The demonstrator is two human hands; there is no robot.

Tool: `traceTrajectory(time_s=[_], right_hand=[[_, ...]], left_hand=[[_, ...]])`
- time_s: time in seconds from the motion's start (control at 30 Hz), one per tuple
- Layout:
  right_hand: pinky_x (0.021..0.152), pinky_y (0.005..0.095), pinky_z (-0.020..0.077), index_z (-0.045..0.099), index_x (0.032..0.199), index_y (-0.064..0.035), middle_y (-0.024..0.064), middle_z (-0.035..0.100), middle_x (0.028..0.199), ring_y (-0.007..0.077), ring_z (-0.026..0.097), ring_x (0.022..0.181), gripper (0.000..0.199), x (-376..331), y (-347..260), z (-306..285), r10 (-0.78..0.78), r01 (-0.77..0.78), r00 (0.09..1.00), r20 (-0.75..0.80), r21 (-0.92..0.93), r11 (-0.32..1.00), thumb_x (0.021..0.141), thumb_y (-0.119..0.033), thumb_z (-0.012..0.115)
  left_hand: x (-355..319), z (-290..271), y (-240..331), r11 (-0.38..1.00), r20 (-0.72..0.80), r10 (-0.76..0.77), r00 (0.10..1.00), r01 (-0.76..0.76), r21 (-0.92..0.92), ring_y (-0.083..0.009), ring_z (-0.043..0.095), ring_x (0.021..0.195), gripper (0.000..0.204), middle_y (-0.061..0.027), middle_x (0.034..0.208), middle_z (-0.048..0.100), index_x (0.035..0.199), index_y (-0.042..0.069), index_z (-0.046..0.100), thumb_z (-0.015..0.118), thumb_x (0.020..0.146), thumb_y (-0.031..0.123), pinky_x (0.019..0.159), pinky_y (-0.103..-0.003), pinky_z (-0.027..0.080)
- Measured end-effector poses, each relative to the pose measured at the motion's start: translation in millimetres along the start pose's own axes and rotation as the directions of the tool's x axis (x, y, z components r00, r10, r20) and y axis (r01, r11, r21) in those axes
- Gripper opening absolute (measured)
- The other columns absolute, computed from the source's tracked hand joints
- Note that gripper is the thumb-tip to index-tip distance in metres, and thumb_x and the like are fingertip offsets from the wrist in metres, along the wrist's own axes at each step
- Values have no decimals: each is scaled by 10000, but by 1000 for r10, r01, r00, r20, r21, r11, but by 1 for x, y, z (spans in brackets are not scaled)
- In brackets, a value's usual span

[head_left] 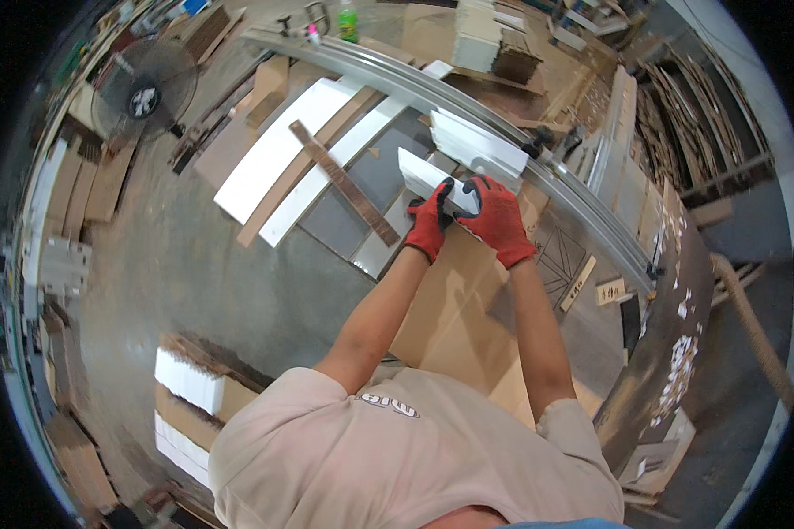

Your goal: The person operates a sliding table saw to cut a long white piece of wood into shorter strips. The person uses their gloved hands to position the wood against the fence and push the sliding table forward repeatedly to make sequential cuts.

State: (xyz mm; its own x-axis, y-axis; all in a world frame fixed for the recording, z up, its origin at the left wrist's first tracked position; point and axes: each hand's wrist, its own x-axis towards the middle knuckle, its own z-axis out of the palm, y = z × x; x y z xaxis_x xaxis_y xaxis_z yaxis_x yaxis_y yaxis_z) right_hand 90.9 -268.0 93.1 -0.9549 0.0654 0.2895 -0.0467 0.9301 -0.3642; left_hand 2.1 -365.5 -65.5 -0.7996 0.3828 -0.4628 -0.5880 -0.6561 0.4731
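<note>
"What's out on your left?"

"A round fan [144,84] in the upper left of the frame, grey floor [185,238] below it, and a stack of white and brown boards [188,381] at lower left."

"And nearer the middle?"

"White panels [278,150] lie slantwise at upper centre, with a dark brown strip [344,183] across them."

"Your hands?"

"Just above the frame's centre. My left grip [430,222], gloved red and black, is closed on a white piece [422,171]; my right grip [500,220] is curled tight round its right end."

"Past that?"

"White strips [481,145] just beyond, beside a long metal rail [397,82]. Right of centre, marked wooden blocks [578,282] lie on the brown table [582,342]. A rack of boards [697,115] stands upper right, a tan hose [754,326] below it."
</note>
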Motion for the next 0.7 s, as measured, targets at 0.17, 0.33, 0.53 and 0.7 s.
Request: traceTrajectory(time_s=[0.17,0.33,0.53,0.7], right_hand=[[775,430,519,614,1085,-118,124,681,975,345,652,925,509,23,6,26,34,-35,994,101,1,999,656,-301,818],[739,430,524,642,1019,-96,133,700,903,344,673,873,436,31,3,27,28,-38,989,146,67,997,667,-283,817],[710,346,536,656,1013,-22,83,714,872,216,696,816,359,21,3,7,195,-227,973,123,370,901,725,-177,806],[704,306,546,628,1007,-1,80,680,884,205,689,800,237,-24,-46,-42,215,-384,921,324,841,380,792,-9,726]], left_hand=[[-26,12,18,989,125,-61,990,42,143,-239,534,1127,600,-97,1274,567,1302,135,569,728,826,465,916,-346,442],[-73,-8,36,988,-59,-21,998,29,153,-189,431,1181,818,-19,1230,562,1388,156,434,763,748,543,903,-374,372],[-140,7,72,973,-195,229,954,-216,85,-136,557,966,788,-78,1096,587,1403,76,322,807,795,201,788,-250,454],[-186,31,111,889,249,455,855,-455,-60,-135,580,979,849,-65,1216,558,1488,143,258,763,812,50,787,-275,506]])
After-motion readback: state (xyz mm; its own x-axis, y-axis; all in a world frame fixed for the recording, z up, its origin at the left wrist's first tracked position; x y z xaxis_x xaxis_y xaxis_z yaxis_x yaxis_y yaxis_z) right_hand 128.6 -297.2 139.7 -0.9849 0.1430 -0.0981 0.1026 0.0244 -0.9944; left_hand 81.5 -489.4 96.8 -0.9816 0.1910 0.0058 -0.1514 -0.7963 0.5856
